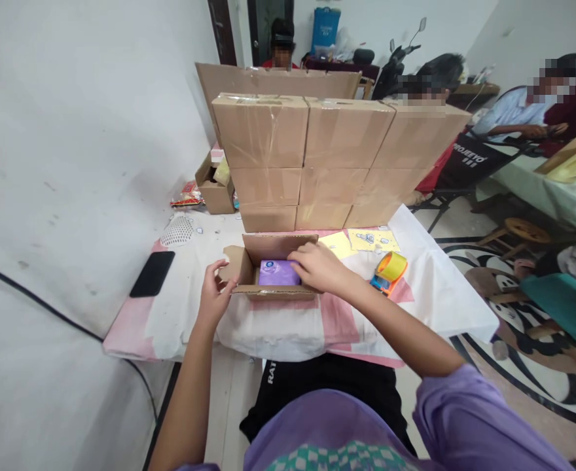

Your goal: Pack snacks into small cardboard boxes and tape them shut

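Note:
An open cardboard box (281, 296) lies on the table in front of me with its flaps raised. Inside it sits a purple plastic-wrapped packet (277, 273), filling the middle and right of the box. My left hand (216, 294) grips the box's left end flap between thumb and fingers. Curled over the packet's right end is my right hand (317, 265), closed, its fingertips against the purple wrap; the box's right end is hidden beneath it. To the right of that hand lies a tape dispenser (389, 271) with a yellow roll.
Stacked sealed cartons (302, 144) form a wall behind the box. A black phone (151, 273), a white perforated piece (177, 231) and a small open carton (218, 195) lie to the left. Yellow cards (374, 239) lie behind the dispenser. Several people sit beyond.

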The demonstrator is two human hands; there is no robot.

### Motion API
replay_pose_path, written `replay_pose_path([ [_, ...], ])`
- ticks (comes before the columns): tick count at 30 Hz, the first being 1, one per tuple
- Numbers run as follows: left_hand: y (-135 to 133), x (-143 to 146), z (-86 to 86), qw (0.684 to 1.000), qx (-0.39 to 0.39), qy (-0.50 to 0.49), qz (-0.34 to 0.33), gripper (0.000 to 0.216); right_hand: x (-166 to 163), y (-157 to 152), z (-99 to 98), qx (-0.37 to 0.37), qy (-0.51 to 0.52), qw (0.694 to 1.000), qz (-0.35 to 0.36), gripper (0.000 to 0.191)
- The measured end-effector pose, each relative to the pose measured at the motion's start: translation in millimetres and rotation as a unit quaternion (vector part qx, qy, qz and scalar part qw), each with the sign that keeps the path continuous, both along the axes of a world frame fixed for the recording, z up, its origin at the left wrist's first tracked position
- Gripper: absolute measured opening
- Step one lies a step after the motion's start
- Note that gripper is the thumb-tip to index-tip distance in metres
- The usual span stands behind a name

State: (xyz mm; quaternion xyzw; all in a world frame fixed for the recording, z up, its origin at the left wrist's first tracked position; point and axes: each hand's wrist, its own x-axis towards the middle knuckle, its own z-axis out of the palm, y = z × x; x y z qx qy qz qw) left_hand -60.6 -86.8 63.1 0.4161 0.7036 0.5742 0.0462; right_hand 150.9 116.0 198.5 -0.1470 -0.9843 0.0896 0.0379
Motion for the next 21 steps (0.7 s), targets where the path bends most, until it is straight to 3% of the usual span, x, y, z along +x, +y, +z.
replay_pose_path([
  [1, -2.0, 1.2, -3.1, 1.000, 0.015, -0.012, -0.014, 0.056, 14.5, 5.7, -4.0, -0.008, 0.113, 0.993, -0.035, 0.031],
  [3, -7.3, 2.6, -7.5, 0.995, 0.023, -0.022, -0.092, 0.062, 42.3, 16.5, -19.4, -0.061, 0.286, 0.950, -0.106, 0.033],
  [4, -9.9, 2.8, -8.2, 0.990, 0.014, -0.015, -0.142, 0.066, 53.7, 20.8, -29.9, -0.101, 0.324, 0.934, -0.114, 0.034],
  [6, -12.7, 2.6, -6.5, 0.978, -0.018, 0.019, -0.205, 0.067, 69.1, 25.7, -52.5, -0.185, 0.316, 0.928, -0.064, 0.037],
  [9, -5.5, 4.2, -0.5, 0.987, -0.052, 0.050, -0.141, 0.052, 73.5, 27.3, -78.2, -0.266, 0.252, 0.930, 0.018, 0.039],
  [12, 12.1, 9.6, 2.6, 0.998, -0.056, 0.020, -0.027, 0.050, 63.8, 32.2, -87.3, -0.315, 0.307, 0.897, -0.045, 0.042],
  [14, 23.1, 13.1, 4.3, 0.998, -0.057, 0.005, 0.011, 0.060, 54.5, 39.7, -88.6, -0.348, 0.357, 0.860, -0.106, 0.050],
  [16, 29.9, 15.4, 9.8, 0.998, -0.060, 0.026, 0.018, 0.069, 45.7, 47.9, -90.4, -0.373, 0.381, 0.838, -0.117, 0.058],
  [18, 33.0, 18.3, 20.5, 0.992, -0.074, 0.100, 0.017, 0.074, 40.2, 52.8, -93.8, -0.362, 0.376, 0.848, -0.092, 0.058],
  [21, 37.4, 29.4, 40.2, 0.958, -0.138, 0.252, -0.009, 0.063, 43.5, 50.3, -100.4, -0.277, 0.333, 0.900, -0.051, 0.052],
])
